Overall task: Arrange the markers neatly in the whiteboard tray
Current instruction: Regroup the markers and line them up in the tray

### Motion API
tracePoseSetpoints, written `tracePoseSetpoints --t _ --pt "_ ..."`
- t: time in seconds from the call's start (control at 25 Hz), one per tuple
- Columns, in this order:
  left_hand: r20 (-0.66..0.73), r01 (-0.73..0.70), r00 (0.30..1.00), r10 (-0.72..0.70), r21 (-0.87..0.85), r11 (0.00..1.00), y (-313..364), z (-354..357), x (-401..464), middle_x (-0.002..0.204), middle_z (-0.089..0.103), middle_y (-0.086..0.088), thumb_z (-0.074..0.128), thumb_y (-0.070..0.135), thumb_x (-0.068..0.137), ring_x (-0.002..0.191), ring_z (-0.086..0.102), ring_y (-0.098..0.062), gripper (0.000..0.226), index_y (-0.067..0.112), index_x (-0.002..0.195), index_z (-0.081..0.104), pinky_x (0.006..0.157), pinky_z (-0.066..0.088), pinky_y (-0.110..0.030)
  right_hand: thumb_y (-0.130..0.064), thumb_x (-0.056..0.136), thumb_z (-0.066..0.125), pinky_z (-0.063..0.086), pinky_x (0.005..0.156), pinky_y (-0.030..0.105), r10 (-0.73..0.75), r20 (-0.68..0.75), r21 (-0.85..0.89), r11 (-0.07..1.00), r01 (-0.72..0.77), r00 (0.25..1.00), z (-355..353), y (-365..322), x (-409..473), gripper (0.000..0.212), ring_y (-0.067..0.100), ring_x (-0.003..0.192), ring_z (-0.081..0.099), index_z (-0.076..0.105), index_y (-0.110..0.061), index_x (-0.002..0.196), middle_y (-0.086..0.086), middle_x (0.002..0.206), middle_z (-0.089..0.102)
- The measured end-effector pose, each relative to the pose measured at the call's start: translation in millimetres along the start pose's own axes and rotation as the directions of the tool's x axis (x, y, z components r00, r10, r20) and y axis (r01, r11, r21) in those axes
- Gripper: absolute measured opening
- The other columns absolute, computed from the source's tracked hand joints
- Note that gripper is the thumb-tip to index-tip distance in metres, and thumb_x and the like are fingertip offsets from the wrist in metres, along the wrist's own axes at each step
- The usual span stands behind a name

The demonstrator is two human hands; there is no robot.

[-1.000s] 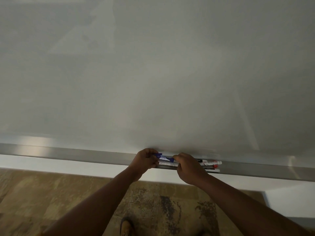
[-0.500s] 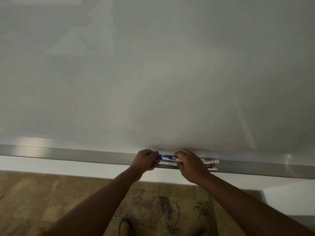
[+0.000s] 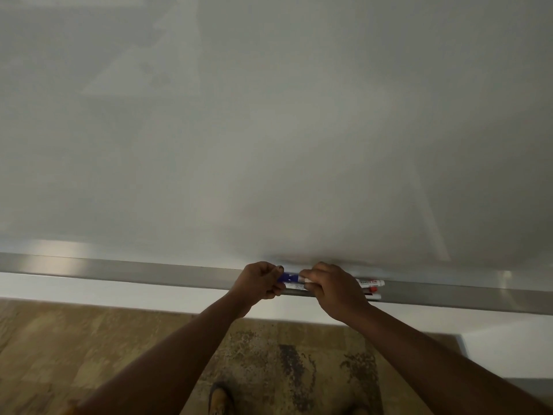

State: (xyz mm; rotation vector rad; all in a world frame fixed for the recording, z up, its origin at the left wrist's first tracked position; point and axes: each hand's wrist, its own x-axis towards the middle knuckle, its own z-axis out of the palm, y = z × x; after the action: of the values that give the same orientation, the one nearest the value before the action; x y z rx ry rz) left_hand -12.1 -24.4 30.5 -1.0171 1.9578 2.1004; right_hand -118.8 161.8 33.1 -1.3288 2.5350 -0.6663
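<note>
A long grey metal tray (image 3: 149, 272) runs along the bottom of the whiteboard (image 3: 269, 130). A bunch of white markers lies in it between my hands. The blue marker (image 3: 289, 277) shows its blue cap between my two hands. My left hand (image 3: 257, 281) is closed around the markers' left end. My right hand (image 3: 335, 290) covers their middle, fingers curled over them. A red-labelled marker (image 3: 369, 283) sticks out to the right of my right hand, with another marker end (image 3: 374, 295) below it. How many markers lie under my hands is hidden.
Below the tray is a white wall strip (image 3: 89, 290), then a brown patterned floor (image 3: 89, 339). My shoe (image 3: 220, 398) shows at the bottom. A white surface (image 3: 505, 351) stands at the lower right.
My hands have drawn closer together around the bunch of markers. The blue cap now shows less between them, and the markers' right ends lie more level.
</note>
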Motion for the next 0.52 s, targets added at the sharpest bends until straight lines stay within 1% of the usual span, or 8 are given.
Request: tracePoseSetpoints --t 0.04,0.12,0.24,0.36,0.44,0.52 --pt "0.012 -0.001 1.0 0.001 0.009 1.0 0.3 -0.3 0.2 0.081 0.074 -0.013 0.057 0.027 0.098 0.068 0.068 -0.016 0.023 0.006 0.099 0.067 0.065 0.055 -0.026 -0.028 0.094 0.058 0.05 0.073 0.036 0.009 0.007 0.02 1.0 -0.009 1.0 -0.1 -0.2 0.2 0.027 0.018 0.091 0.056 0.065 -0.025 0.12 -0.005 0.104 0.064" --pt "0.039 0.015 0.999 -0.014 -0.013 1.0 -0.5 -1.2 2.3 0.083 0.075 -0.012 0.052 0.021 0.101 0.069 0.067 -0.016 0.021 0.006 0.101 0.068 0.065 0.054 -0.026 -0.026 0.092 0.059 0.049 0.074 0.038 0.029 0.014 0.05 0.998 -0.029 0.999 -0.4 -0.3 0.4 0.022 0.019 0.089 0.056 0.065 -0.022 0.113 -0.003 0.098 0.064" --pt "0.062 0.027 0.998 -0.024 -0.042 0.999 -1.5 -4.4 4.7 0.091 0.075 -0.013 0.051 0.013 0.101 0.073 0.067 -0.017 0.019 0.004 0.108 0.066 0.065 0.054 -0.026 -0.023 0.091 0.06 0.048 0.071 0.037 0.042 -0.007 0.06 0.997 -0.041 0.999 -0.7 0.0 -1.4 0.01 0.018 0.081 0.053 0.062 -0.02 0.101 -0.002 0.09 0.062" --pt "0.038 0.044 0.998 -0.04 -0.1 0.994 -2.4 -6.4 4.9 0.094 0.072 -0.018 0.057 0.011 0.098 0.07 0.066 -0.017 0.018 -0.001 0.109 0.064 0.064 0.055 -0.025 -0.022 0.091 0.061 0.045 0.068 0.033 0.05 -0.025 0.07 0.996 -0.048 0.998 -1.5 1.2 -4.1 0.013 0.017 0.081 0.053 0.065 -0.02 0.103 -0.002 0.09 0.062" --pt "0.021 0.053 0.998 -0.051 -0.141 0.989 -3.3 -6.7 4.7 0.09 0.069 -0.018 0.061 0.008 0.095 0.067 0.065 -0.017 0.017 -0.004 0.107 0.065 0.064 0.057 -0.025 -0.022 0.091 0.061 0.044 0.067 0.032 0.041 -0.043 0.063 0.997 -0.038 0.998 -0.7 2.2 -5.3 0.017 0.017 0.082 0.054 0.067 -0.021 0.107 -0.003 0.092 0.064" --pt "0.011 0.056 0.998 -0.055 -0.15 0.987 -4.8 -6.9 5.5 0.087 0.068 -0.017 0.063 0.005 0.093 0.066 0.066 -0.016 0.012 -0.002 0.101 0.066 0.068 0.058 -0.027 -0.02 0.092 0.059 0.044 0.067 0.031 0.03 -0.041 0.074 0.997 -0.027 0.999 0.4 2.6 -6.1 0.019 0.016 0.082 0.055 0.067 -0.021 0.109 -0.004 0.092 0.066"
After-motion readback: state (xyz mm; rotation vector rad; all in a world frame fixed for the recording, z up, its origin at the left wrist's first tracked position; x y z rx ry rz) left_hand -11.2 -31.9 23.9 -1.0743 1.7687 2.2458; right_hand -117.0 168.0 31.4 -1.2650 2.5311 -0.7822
